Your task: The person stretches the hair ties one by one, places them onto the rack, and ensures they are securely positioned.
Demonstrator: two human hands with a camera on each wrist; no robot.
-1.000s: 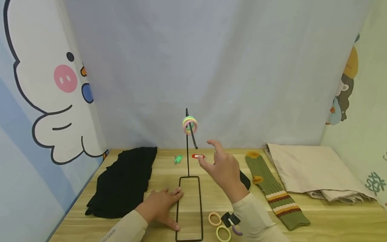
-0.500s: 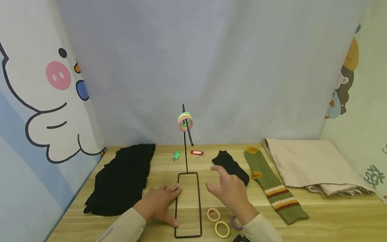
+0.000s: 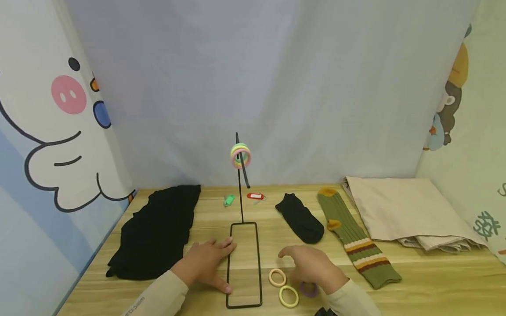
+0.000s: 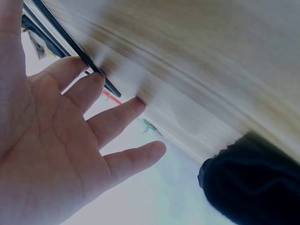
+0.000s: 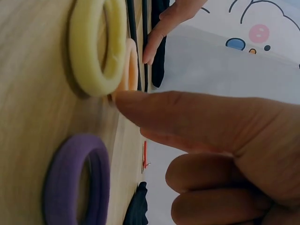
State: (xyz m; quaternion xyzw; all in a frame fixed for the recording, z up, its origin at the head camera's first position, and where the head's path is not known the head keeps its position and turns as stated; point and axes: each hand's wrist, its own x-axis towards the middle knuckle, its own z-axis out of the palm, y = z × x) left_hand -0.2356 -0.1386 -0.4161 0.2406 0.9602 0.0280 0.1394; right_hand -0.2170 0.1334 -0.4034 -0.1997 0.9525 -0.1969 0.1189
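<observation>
Now that your right hand (image 3: 314, 271) has dropped from up near the hanging rings to the desk (image 3: 415, 281), it sits low over the purple hair tie (image 3: 307, 289), which lies flat just right of the yellow hair tie (image 3: 289, 296) and the peach hair tie (image 3: 277, 277). The right wrist view shows the fingers bent above the purple tie with the thumb stretched toward the yellow one; nothing is held yet, so the grip is loose and empty, and I judge the pick is only being set up.

Your left hand (image 3: 207, 264) has kept its place, lying flat and spread on the desk with fingertips touching the left rail of the wire stand (image 3: 244, 263). Three ties already hang on the stand's hook (image 3: 240, 156).

For room: the stand's base rail runs just left of the loose ties, and the desk's near edge lies close behind your right wrist. The black sock (image 3: 300, 218) and the striped green sock (image 3: 356, 245) lie farther back and to the right, apart from the ties. Bare wood is open between the ties and the socks.
</observation>
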